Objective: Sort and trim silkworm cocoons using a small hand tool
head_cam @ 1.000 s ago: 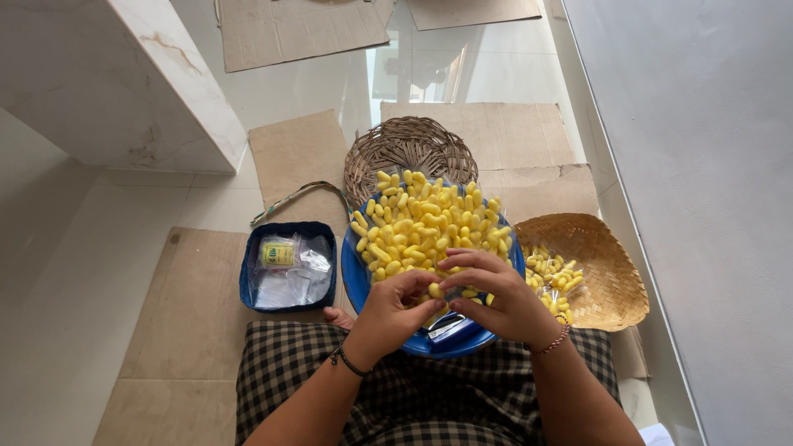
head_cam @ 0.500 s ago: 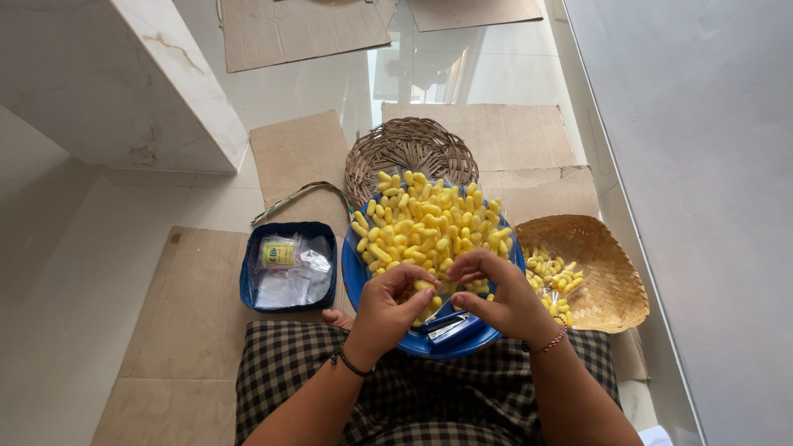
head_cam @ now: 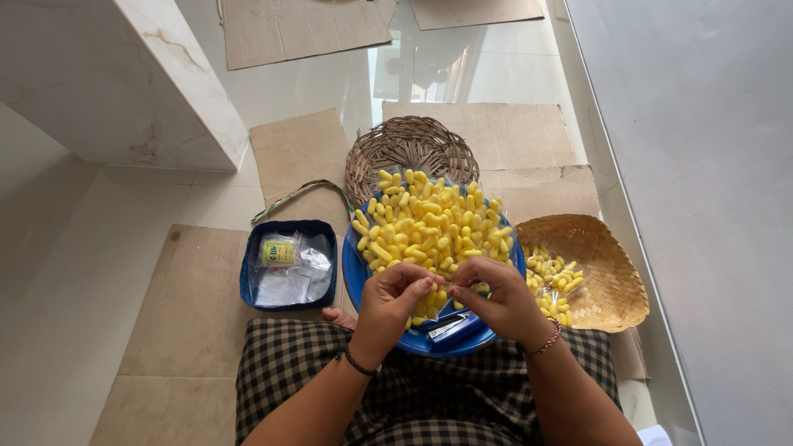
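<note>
Nearest to us we see our lap, covered with a checked cloth (head_cam: 429, 388), dark and pale. Above it our two hands meet over the near edge of the blue plate (head_cam: 357, 277). Our left hand (head_cam: 395, 302) is curled narrow, the thumb and fingertips pinched together; our right hand (head_cam: 496, 299) is curled the same way, and the fingertips of both hands almost touch. What small thing they pinch between them we cannot tell; it is hidden by the fingers. A dark band is on the left wrist and a beaded bracelet on the right wrist.

Just under the hands, on the near part of the plate, lies a blue stapler (head_cam: 453, 327). The rest of the plate carries a heap of yellow snack pieces (head_cam: 429, 225), which fills it up to the far rim.

To the left of the plate, near but apart, stands a blue square tray (head_cam: 250, 281) with clear plastic bags (head_cam: 291, 277) inside. To the right a woven basket (head_cam: 615, 285) holds small packed bags of yellow pieces (head_cam: 552, 277), touching the plate's side. Behind the plate lies a round wicker tray (head_cam: 409, 140), partly under the plate's far rim.

All this rests on cardboard sheets (head_cam: 186, 314) on the pale floor. The right side is closed by a wall; a marble block (head_cam: 124, 74) stands far left. Open room stays on the cardboard at our left.
</note>
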